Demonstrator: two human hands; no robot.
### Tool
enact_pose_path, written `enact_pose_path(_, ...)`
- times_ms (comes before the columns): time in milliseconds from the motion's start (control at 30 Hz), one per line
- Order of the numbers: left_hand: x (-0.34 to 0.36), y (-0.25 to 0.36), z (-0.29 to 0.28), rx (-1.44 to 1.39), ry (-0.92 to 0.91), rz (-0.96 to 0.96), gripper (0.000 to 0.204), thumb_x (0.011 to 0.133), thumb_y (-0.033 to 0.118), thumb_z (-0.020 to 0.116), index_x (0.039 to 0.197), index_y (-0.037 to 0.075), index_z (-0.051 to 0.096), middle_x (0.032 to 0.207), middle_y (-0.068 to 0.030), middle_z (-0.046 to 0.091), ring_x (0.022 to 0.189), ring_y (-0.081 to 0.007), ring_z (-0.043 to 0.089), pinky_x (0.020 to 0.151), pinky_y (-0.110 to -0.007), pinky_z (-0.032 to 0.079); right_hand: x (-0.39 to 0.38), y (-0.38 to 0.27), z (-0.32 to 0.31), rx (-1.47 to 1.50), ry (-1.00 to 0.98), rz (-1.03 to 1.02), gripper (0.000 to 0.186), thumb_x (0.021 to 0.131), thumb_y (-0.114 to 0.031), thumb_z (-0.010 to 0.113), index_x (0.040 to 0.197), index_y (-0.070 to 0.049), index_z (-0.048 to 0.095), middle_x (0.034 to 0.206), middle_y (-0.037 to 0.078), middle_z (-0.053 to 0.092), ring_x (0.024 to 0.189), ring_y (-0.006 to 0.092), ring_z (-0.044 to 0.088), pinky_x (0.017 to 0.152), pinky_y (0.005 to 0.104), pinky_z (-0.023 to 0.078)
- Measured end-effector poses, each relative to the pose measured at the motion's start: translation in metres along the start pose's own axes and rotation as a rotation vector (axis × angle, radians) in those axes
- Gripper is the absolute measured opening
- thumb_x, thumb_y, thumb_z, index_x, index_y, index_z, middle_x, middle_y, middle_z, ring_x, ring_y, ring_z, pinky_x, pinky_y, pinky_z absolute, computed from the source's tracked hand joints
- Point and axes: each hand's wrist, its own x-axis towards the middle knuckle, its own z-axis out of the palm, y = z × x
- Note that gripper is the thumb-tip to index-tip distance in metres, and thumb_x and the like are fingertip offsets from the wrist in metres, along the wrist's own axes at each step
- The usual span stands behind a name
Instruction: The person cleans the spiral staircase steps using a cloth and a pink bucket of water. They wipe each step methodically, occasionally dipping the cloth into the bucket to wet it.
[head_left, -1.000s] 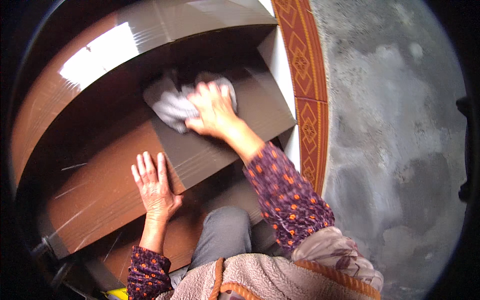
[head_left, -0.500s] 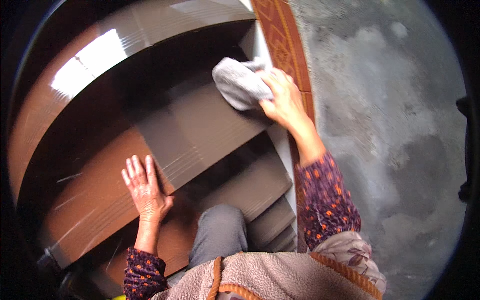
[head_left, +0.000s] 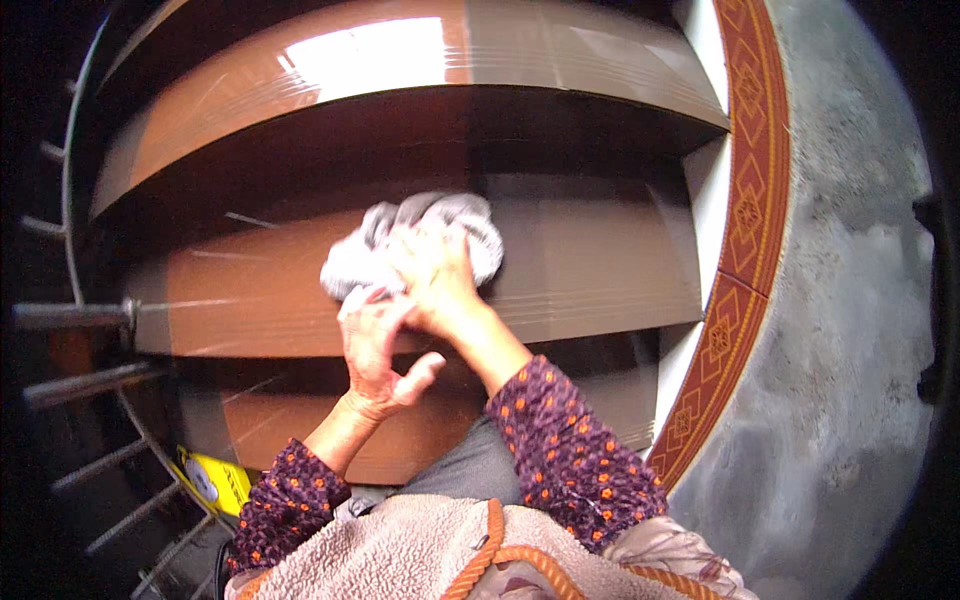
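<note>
My right hand (head_left: 435, 275) is closed on a pale grey cloth (head_left: 460, 225), bunched on a brown and grey glossy stair tread (head_left: 580, 270) in the middle of the view. My left hand (head_left: 383, 355) is raised just below and left of it, thumb apart and fingers bent loosely, their tips near or at the cloth's lower edge; whether they touch it I cannot tell.
Curved steps rise ahead, the upper one (head_left: 580, 60) reflecting bright light. Metal railing bars (head_left: 80, 310) run along the left, with a yellow object (head_left: 230, 480) low beside them. A patterned red tile border (head_left: 745, 210) and mottled grey wall (head_left: 840, 380) curve along the right.
My right hand and cloth have moved from the tread's right end to its middle. My left hand has lifted off the tread and moved right, toward the cloth. The view has turned left, showing more railing.
</note>
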Motion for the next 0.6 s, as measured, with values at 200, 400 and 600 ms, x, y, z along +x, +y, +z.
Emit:
enact_pose_path(200, 0.004, 0.004, -0.048, 0.218, 0.051, 0.032, 0.049, 0.076, 0.031, 0.075, 0.115, 0.004, 0.063, 0.115, -0.0173, 0.060, 0.113, -0.0384, 0.055, 0.102, -0.054, 0.039, -0.063, -0.039, 0.014, 0.384, 0.154, -0.081, 0.042, 0.060, -0.023, 0.072, 0.101, -0.013, 0.070, 0.117, 0.011, 0.064, 0.112, 0.0293, 0.058, 0.091, 0.0504, 0.039)
enact_pose_path(400, -0.012, -0.026, -0.046, 0.410, 0.009, -0.119, 0.070, 0.076, 0.036, 0.078, 0.132, 0.003, 0.053, 0.131, -0.0205, 0.051, 0.124, -0.0393, 0.047, 0.106, -0.051, 0.036, -0.163, 0.128, -0.060, -0.281, 0.341, 0.569, 0.051, 0.067, -0.021, 0.071, 0.115, -0.005, 0.065, 0.126, 0.015, 0.060, 0.115, 0.0342, 0.055, 0.101, 0.0528, 0.036)
enact_pose_path(600, 0.007, -0.015, 0.018, 0.405, -0.423, 0.021, 0.106, 0.064, 0.053, 0.084, 0.147, 0.006, 0.037, 0.151, -0.0240, 0.033, 0.142, -0.0429, 0.027, 0.116, -0.057, 0.019, -0.303, 0.162, -0.094, 0.560, 1.057, 1.192, 0.041, 0.086, -0.017, 0.063, 0.123, -0.002, 0.061, 0.115, 0.015, 0.065, 0.105, 0.0305, 0.064, 0.088, 0.0411, 0.052)
